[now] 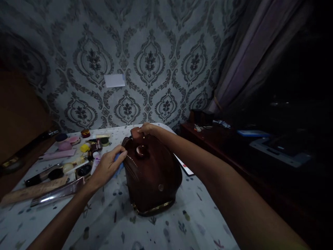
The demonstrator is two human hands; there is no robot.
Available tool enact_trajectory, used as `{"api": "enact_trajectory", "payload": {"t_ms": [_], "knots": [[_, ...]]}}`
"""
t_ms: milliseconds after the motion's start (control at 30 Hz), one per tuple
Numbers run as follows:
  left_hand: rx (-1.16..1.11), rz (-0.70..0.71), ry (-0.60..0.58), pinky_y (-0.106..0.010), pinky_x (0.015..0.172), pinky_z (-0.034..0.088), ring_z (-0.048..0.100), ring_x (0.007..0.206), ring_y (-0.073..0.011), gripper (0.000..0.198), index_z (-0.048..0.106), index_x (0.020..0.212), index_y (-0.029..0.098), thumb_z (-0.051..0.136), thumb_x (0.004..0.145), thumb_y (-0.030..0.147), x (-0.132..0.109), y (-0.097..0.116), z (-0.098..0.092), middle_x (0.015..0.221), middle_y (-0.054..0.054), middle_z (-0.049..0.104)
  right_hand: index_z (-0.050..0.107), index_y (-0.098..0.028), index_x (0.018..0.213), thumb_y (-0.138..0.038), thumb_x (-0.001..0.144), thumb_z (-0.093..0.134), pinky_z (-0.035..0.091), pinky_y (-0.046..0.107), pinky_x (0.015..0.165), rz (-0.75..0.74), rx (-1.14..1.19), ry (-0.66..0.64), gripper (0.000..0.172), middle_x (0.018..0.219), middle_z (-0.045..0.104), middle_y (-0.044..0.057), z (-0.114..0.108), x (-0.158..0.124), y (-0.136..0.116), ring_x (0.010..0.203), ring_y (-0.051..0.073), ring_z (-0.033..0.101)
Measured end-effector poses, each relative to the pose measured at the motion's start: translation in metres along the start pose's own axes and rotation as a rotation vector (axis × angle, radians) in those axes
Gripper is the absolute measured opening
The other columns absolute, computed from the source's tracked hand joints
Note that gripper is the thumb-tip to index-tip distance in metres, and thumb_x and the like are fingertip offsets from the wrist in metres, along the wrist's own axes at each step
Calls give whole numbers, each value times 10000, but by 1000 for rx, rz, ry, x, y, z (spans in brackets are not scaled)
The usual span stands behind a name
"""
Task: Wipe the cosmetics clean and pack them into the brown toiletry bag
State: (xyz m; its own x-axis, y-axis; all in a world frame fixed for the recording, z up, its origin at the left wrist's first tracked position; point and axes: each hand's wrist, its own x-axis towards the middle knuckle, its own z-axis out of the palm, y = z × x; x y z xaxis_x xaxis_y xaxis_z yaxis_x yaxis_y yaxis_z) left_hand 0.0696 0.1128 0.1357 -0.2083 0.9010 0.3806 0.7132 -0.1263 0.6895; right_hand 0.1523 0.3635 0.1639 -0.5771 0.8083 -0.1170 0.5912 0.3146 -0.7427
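Observation:
A glossy dark brown leather bag [153, 177] stands on the patterned tablecloth in front of me, with a round clasp [142, 150] near its top and gold trim along its lower edge. At its left side, my left hand [110, 163] is closed around a blue cloth [119, 164], its fingertips touching the bag's edge. My right hand [147, 129] reaches over the far side and pinches a lighter brown flap [136, 133] at the top of the bag. The bag's inside is hidden from view.
Several cosmetics, among them a clear-looking tube [58, 192], a black compact [84, 169] and a pink sponge [63, 146], lie left on the tablecloth [117, 225]. A white flat object [186, 166] shows under my right forearm. A dark red cabinet [192, 133] stands right.

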Motion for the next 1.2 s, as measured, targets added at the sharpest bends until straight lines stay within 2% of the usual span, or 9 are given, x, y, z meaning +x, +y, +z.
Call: {"api": "enact_trajectory", "payload": {"t_ms": [133, 233, 300, 367, 467, 567, 667, 867, 1200], "knots": [[9, -3, 30, -263, 708, 409, 515, 730, -164, 367, 522, 807, 218, 416, 949, 540, 5, -5, -7, 753, 17, 529, 622, -146, 1180, -347, 959, 617, 575, 394, 841, 61, -6, -95, 298, 1166, 651, 75, 3, 10, -1, 982, 200, 661], [31, -11, 18, -275, 711, 418, 516, 737, -173, 378, 521, 814, 221, 407, 947, 556, 4, -8, -10, 758, 8, 533, 665, -110, 916, -252, 923, 661, 534, 283, 688, 33, 34, -88, 143, 841, 672, 32, 8, 17, -7, 744, 142, 635], [46, -19, 7, -281, 713, 427, 522, 738, -176, 382, 531, 822, 222, 404, 947, 560, 2, -9, -10, 760, 4, 543, 636, -117, 733, -175, 881, 691, 464, 241, 618, 8, 70, -84, 168, 625, 598, -6, 12, 20, -8, 621, 120, 571], [49, -25, 6, -280, 713, 434, 525, 736, -176, 386, 540, 819, 223, 412, 942, 566, 0, -11, -11, 756, 4, 547, 613, -132, 668, -151, 846, 720, 429, 230, 602, -9, 106, -90, 209, 544, 549, -26, 14, 23, -7, 587, 115, 542], [32, -29, -5, -277, 720, 438, 531, 755, -181, 383, 550, 830, 224, 422, 938, 568, 0, -13, -10, 764, 1, 553, 639, -128, 715, -193, 848, 731, 447, 233, 623, -5, 144, -103, 175, 620, 608, -7, 14, 27, -2, 640, 127, 575], [18, -16, -34, -276, 727, 432, 539, 770, -181, 365, 557, 847, 221, 420, 945, 545, 3, -10, -8, 782, 0, 563, 672, -122, 954, -304, 930, 654, 539, 291, 716, 19, 172, -117, 184, 915, 686, 43, 16, 33, 2, 801, 158, 644], [20, -1, -45, -273, 720, 426, 534, 753, -173, 351, 548, 829, 220, 419, 945, 526, 6, -6, -7, 769, 6, 555, 621, -148, 1167, -343, 968, 605, 577, 371, 818, 24, 228, -129, 279, 1144, 653, 70, 19, 39, 2, 947, 180, 662], [18, -2, -64, -274, 712, 413, 524, 746, -171, 337, 553, 839, 220, 422, 949, 510, 6, -6, -6, 760, 7, 546, 645, -126, 1015, -86, 935, 542, 517, 248, 712, -34, 397, -133, 136, 897, 694, 27, 25, 42, 4, 746, 114, 628], [45, -18, -92, -262, 715, 396, 511, 754, -157, 348, 547, 869, 215, 407, 967, 518, 7, -9, -7, 784, 15, 532, 590, -192, 1110, -83, 851, 590, 491, 231, 674, -21, 464, -27, 282, 906, 675, 18, 32, 50, 9, 730, 124, 603]]}}
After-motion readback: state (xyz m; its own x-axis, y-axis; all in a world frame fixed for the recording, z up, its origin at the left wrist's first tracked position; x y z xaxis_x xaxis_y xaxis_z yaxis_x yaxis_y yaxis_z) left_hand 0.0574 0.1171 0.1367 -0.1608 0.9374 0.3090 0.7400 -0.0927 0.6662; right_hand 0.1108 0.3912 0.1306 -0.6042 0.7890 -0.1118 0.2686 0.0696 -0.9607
